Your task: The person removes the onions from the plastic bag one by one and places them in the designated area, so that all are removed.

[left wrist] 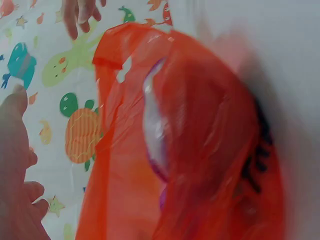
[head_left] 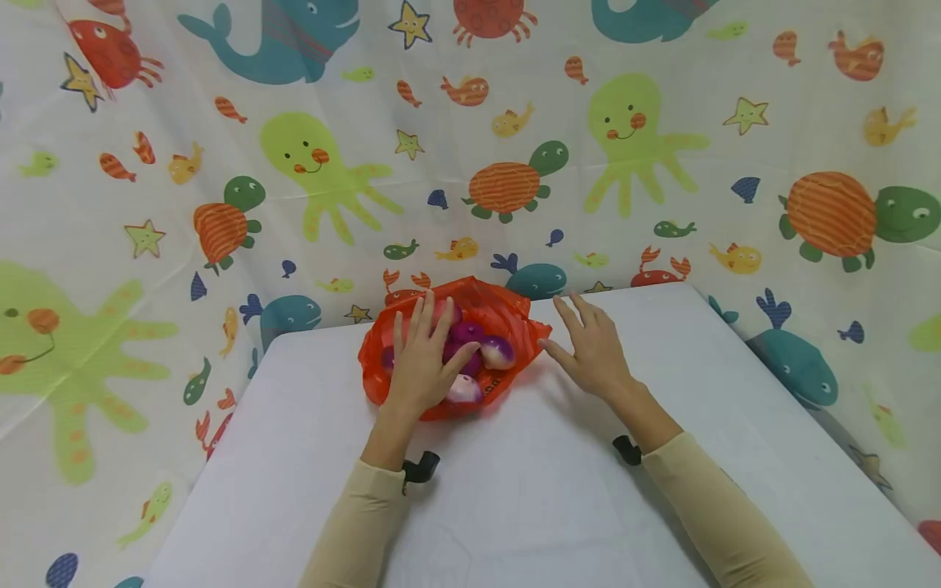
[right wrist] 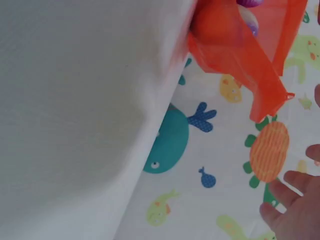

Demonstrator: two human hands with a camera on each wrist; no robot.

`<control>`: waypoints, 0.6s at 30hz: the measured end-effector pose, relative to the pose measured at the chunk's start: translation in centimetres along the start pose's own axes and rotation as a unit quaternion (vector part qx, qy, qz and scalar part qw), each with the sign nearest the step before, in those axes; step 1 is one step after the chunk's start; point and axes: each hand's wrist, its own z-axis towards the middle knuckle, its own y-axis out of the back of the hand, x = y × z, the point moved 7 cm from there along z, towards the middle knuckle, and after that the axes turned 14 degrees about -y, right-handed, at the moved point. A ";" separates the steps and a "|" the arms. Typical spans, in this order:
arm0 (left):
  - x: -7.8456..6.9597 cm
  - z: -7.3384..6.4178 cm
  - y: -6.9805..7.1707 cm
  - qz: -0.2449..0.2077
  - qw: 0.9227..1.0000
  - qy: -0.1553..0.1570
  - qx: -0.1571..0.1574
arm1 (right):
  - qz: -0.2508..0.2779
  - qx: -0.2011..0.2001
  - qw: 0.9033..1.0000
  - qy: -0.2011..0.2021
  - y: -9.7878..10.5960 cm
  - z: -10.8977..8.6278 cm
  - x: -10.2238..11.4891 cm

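A crumpled red plastic bag (head_left: 522, 331) lies open near the far edge of the table. Inside it show several round purple-and-white vegetables (head_left: 497, 352) that look like turnips or onions. My left hand (head_left: 422, 367) hovers over the bag's left part, fingers spread and holding nothing, and it covers some of the contents. Just right of the bag, my right hand (head_left: 597, 347) is raised with its fingers apart, thumb near the bag's right corner. Dark lettering marks the bag's side (left wrist: 215, 110) in the left wrist view. The right wrist view shows a loose corner of the bag (right wrist: 267, 97) sticking out.
A white table (head_left: 529, 498) stretches in front of the bag toward me. Behind it and along both sides hangs a curtain (head_left: 441, 106) printed with sea animals. Black wrist-worn devices (head_left: 421, 468) sit at both sleeve cuffs.
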 end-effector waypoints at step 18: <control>6.5 -2.7 6.4 -0.045 0.990 0.055 -0.121 | 0.115 -0.086 0.987 0.076 0.6 0.7 5.8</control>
